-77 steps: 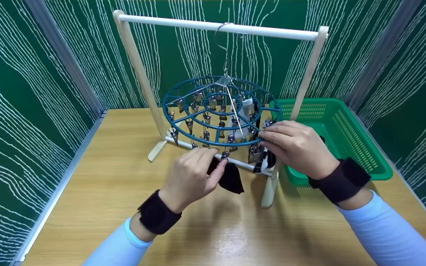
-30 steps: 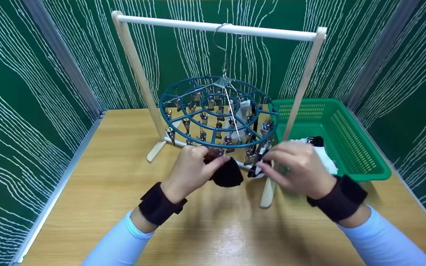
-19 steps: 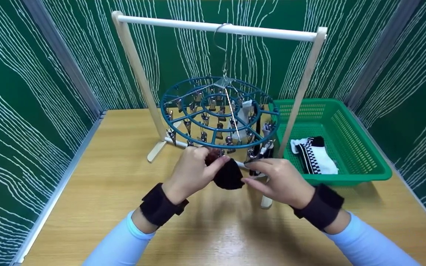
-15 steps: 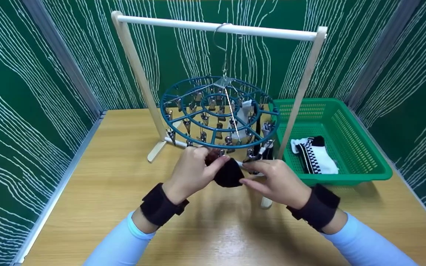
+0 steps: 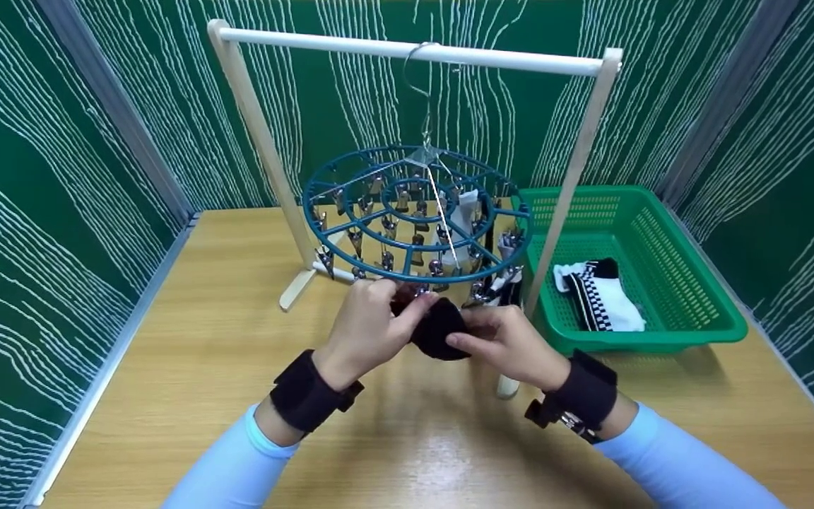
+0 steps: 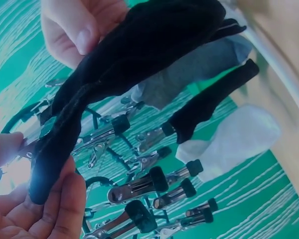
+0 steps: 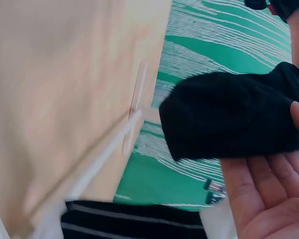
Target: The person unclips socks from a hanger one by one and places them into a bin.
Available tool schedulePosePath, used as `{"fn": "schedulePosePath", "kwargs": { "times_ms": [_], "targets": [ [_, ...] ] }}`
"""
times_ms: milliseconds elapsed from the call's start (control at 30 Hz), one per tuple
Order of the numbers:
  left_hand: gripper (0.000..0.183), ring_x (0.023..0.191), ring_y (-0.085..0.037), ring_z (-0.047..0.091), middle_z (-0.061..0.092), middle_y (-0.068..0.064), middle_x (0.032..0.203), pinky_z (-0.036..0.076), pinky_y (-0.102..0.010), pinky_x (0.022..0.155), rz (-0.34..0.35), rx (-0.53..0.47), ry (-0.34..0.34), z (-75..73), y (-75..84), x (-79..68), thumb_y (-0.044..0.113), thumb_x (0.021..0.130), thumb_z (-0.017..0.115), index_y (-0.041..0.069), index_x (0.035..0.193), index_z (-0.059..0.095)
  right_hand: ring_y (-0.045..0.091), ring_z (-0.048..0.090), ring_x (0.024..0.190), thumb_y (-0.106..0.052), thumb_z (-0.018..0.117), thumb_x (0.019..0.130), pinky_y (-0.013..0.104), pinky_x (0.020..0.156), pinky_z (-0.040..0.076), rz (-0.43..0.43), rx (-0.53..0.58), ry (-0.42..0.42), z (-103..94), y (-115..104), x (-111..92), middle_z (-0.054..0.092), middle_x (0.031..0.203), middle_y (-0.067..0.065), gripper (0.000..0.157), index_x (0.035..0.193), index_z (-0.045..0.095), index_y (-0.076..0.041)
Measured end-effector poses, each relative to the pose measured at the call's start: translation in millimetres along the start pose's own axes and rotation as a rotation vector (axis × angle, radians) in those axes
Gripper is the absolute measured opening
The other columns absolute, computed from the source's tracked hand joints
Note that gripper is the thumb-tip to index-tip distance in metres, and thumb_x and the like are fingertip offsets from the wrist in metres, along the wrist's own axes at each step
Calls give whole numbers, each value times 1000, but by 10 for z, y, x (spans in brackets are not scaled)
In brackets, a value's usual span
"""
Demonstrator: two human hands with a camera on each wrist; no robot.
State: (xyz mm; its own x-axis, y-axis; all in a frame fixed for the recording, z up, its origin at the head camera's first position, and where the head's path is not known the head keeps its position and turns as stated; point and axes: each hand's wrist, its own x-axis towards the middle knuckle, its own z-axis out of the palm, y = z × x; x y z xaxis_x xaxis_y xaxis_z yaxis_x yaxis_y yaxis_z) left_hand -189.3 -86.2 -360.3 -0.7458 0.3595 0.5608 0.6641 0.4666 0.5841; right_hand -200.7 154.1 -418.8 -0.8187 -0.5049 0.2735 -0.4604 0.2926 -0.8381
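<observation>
A black sock [image 5: 439, 334] hangs at the front rim of a round teal clip hanger [image 5: 342, 256]. My left hand [image 5: 364, 331] holds its upper end right beside a metal clip; in the left wrist view the thumb [image 6: 4, 149] is at the clip's metal and the fingers [image 6: 65, 204] lie behind the cloth. With thumb and fingers, my right hand [image 5: 516, 348] pinches the sock's right side. The right wrist view shows the sock [image 7: 224, 117] spreading out past the fingers. Part of the clip is hidden by the left hand and cloth.
The hanger hooks over a white rod [image 5: 506, 59] on a wooden stand. Several clips dangle from it, and a grey sock [image 6: 189, 69], a black one [image 6: 204, 107] and a white one [image 6: 244, 137] hang there. A green basket [image 5: 675, 343] at right holds black-and-white socks [image 5: 615, 305].
My right hand has left the hanger's right rim, moved left and down, and taken hold of the black sock's side. My left hand has stayed at the sock's upper end.
</observation>
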Motion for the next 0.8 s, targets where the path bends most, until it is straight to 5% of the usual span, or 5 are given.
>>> {"fn": "schedulePosePath", "kwargs": {
  "times_ms": [333, 533, 800],
  "targets": [
    [17, 81, -21, 79, 82, -12, 89, 63, -32, 71, -22, -49, 24, 16, -2, 9, 15, 102, 77, -1, 97, 78, 2, 76, 92, 0, 70, 103, 19, 79, 63, -25, 99, -8, 65, 48, 41, 80, 109, 28, 18, 114, 78, 11],
    [16, 82, -26, 81, 82, -13, 86, 66, -42, 75, -9, -59, 55, 19, 3, 0, 12, 100, 78, -2, 93, 78, 1, 70, 78, 3, 71, 101, 15, 68, 58, -94, 54, 39, 84, 73, 33, 80, 92, 24, 10, 99, 80, 8],
    [18, 79, -27, 79, 80, -14, 83, 65, -46, 74, -7, -53, 81, 24, -5, -17, 13, 100, 77, -2, 91, 77, 1, 73, 80, 3, 72, 100, 16, 70, 60, -107, 63, 26, 103, 64, 20, 80, 92, 24, 10, 99, 81, 8]
  ]
}}
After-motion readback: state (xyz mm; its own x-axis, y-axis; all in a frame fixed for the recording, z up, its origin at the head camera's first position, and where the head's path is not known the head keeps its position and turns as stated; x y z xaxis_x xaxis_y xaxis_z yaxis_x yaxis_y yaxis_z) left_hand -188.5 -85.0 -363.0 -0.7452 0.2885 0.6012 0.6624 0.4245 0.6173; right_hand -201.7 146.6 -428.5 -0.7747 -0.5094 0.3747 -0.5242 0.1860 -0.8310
